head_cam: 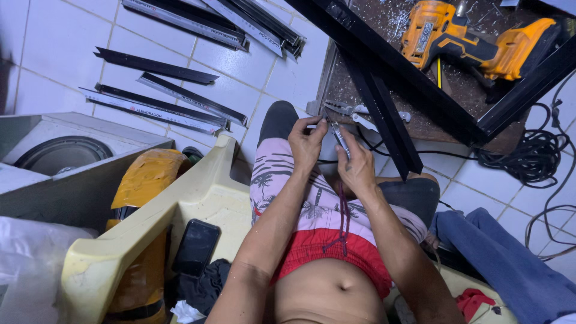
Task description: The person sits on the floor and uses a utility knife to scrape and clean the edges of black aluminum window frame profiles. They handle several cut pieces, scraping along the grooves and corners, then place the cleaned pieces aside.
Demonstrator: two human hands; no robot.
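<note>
Head view: the person sits in a pale yellow plastic chair (180,204), looking down past patterned shorts (300,210) at both hands raised over the knees. The left hand (306,144) has its fingers curled, thumb and forefinger pinched together on the top end of a small thin metal piece (340,139). The right hand (358,168) is clenched around the lower part of the same piece, which stands nearly upright between the two hands, just in front of the low work board (432,120).

A black metal frame (384,114) lies across that board, one bar slanting down beside the right hand. A yellow cordless drill (474,42) rests on the board inside the frame, among metal shavings. Pliers (354,111) lie at the board's near edge, just beyond the hands. Black cable (540,159) is coiled on the tiled floor to the right. Black strips (168,96) lie on the tiles to the left, well apart from the hands. A phone (196,246) sits on the chair seat, and blue cloth (510,258) lies by the right forearm.
</note>
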